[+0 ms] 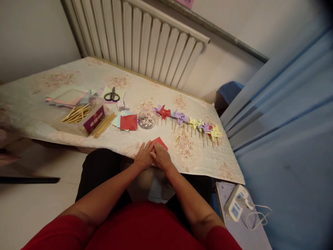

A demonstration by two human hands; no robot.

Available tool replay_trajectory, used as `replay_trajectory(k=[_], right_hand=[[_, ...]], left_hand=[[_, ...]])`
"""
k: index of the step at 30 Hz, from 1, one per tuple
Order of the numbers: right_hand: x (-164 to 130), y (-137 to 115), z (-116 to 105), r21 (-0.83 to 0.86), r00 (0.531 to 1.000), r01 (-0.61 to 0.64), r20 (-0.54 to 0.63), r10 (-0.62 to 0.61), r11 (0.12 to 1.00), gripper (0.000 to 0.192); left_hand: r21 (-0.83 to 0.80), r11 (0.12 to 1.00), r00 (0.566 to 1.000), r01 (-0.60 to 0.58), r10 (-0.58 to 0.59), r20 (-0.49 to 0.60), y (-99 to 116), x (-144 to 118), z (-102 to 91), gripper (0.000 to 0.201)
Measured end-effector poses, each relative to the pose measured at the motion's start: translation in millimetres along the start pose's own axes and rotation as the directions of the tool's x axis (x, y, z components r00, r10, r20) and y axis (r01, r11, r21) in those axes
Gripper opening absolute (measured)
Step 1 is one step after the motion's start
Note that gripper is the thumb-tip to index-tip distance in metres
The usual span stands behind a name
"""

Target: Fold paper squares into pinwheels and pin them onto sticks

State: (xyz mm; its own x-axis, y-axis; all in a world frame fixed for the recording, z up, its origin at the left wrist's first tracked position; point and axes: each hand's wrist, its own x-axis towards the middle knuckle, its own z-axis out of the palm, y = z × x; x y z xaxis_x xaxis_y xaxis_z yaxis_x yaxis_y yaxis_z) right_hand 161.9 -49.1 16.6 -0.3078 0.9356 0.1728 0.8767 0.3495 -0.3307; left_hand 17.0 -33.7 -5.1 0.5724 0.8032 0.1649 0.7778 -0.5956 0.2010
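A red paper square (160,142) lies at the table's front edge, one corner pointing away from me. My left hand (144,156) is on its left part, fingers together and pressing the paper. From the right, my right hand (161,156) presses on the same sheet, its fingers bent and touching the left hand. Both hands cover the near part of the paper, so any crease there is hidden. Just beyond sits a clear round container (146,119) of small shiny pins or beads. Left of it is a stack of coloured paper squares (128,122), red on top.
Paper pinwheels (180,117) on sticks lie in a row at right. On the left are a plastic box (84,121) of sticks, loose sticks (103,125), black-handled scissors (112,95) and small boxes (122,105). A power strip (236,203) rests on a lower surface.
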Motion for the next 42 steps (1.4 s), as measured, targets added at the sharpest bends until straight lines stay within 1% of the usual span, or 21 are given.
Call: replay_trajectory(k=[2, 8, 16, 21, 25, 28, 31, 34, 37, 39, 42], right_hand=[[3.4, 3.6, 2.2, -0.024, 0.998, -0.033, 0.045, 0.034, 0.999, 0.061], [6.4, 15.0, 5.0, -0.059, 0.995, -0.028, 0.096, 0.034, 0.998, 0.065], [15.6, 25.7, 13.8, -0.094, 0.998, -0.015, 0.055, 0.02, 0.995, 0.067], [23.5, 30.6, 14.2, -0.078, 0.999, -0.025, 0.041, 0.028, 0.997, 0.064], [25.1, 31.6, 13.6, -0.056, 0.999, -0.035, 0.039, 0.037, 0.998, 0.064], [17.6, 29.5, 12.5, -0.056, 0.999, -0.036, 0.021, 0.037, 0.998, 0.069], [3.4, 27.5, 10.4, -0.077, 1.0, 0.008, 0.022, -0.006, 0.997, 0.072], [-10.8, 27.2, 8.6, -0.105, 0.998, 0.046, 0.046, -0.041, 0.993, 0.072], [-21.1, 27.9, 8.6, -0.138, 0.998, 0.041, 0.044, -0.035, 0.99, 0.07], [-26.6, 28.4, 9.4, -0.164, 0.999, 0.03, 0.023, -0.027, 0.986, 0.07], [-34.8, 29.3, 11.0, -0.209, 0.999, 0.03, 0.016, -0.027, 0.978, 0.075]], left_hand=[[-0.008, 1.0, 1.0, 0.002, -0.002, -0.007, 0.6, -0.4, -1.1, 0.055], [-0.016, 1.0, 1.0, 0.02, -0.02, 0.003, 2.7, 0.8, -2.9, 0.057], [-0.008, 1.0, 0.999, 0.016, -0.016, -0.029, 2.9, 1.2, 0.8, 0.056], [0.027, 1.0, 1.0, 0.008, -0.007, -0.03, 2.7, -0.4, 0.5, 0.05], [0.04, 0.999, 0.999, 0.002, -0.001, -0.036, 2.5, -0.2, 1.7, 0.05], [0.045, 0.999, 0.999, 0.006, -0.004, -0.039, 1.7, 0.6, 3.2, 0.053], [0.037, 0.999, 1.0, 0.007, -0.006, -0.03, 0.6, 0.7, 3.6, 0.056], [0.05, 0.999, 1.0, -0.009, 0.009, -0.01, -0.1, 0.0, 3.1, 0.057], [0.07, 0.997, 1.0, -0.017, 0.017, 0.001, 0.3, -0.1, 3.0, 0.056], [0.072, 0.997, 1.0, -0.01, 0.011, -0.013, 0.9, 0.4, 3.7, 0.054], [0.066, 0.998, 0.999, -0.004, 0.007, -0.051, 1.1, 1.3, 5.8, 0.052]])
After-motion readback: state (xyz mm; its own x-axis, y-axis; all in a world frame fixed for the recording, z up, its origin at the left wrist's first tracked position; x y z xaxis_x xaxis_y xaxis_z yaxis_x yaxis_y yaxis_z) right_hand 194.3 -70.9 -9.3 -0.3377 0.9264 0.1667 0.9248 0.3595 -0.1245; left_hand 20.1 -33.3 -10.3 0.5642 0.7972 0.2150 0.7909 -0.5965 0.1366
